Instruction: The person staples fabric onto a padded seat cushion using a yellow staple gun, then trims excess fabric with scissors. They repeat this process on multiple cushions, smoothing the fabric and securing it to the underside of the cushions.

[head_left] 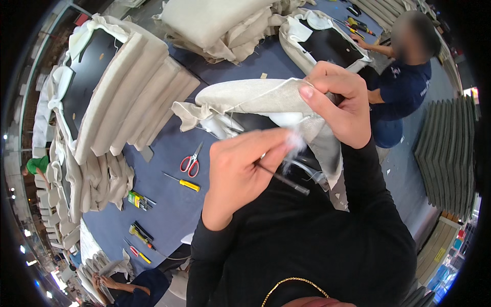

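Fingers (312, 97) on beige fabric cover (250, 97)

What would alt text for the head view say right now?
A person's right hand grips a beige padded fabric cover while the left hand pokes a thin dark tool into white stuffing, above a blue worktable with red scissors.

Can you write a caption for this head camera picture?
Left hand pokes a thin tool into white stuffing while right hand grips the beige cushion cover.
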Tool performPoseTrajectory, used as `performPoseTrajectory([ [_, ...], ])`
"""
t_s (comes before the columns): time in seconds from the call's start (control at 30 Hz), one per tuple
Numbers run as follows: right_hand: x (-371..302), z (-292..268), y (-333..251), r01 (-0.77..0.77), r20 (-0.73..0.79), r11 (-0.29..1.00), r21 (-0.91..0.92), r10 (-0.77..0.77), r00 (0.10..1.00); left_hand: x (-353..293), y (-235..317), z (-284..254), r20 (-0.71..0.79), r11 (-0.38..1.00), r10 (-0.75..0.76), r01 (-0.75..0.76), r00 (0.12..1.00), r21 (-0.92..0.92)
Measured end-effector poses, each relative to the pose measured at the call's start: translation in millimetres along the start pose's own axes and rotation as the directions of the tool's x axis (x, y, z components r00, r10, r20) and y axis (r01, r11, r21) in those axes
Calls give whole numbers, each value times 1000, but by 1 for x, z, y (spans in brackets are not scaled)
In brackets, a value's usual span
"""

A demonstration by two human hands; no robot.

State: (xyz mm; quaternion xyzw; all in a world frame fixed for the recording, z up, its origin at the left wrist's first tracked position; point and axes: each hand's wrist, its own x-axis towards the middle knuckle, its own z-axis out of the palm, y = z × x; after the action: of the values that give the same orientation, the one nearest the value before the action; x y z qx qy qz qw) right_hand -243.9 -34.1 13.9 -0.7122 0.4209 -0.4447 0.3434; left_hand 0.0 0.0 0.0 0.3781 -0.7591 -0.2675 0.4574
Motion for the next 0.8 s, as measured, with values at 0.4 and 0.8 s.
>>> performPoseTrajectory([
  [0.4, 26, 4, 24, 271, -56, 963, 1, -270, 961, 8, 10, 4, -47, 981, -148, 153, 988, 120],
  [0.8, 32, -13, 43, 214, -47, 963, 166, -209, 977, 31, 1, 23, 10, 941, -212, 201, 977, 271],
])
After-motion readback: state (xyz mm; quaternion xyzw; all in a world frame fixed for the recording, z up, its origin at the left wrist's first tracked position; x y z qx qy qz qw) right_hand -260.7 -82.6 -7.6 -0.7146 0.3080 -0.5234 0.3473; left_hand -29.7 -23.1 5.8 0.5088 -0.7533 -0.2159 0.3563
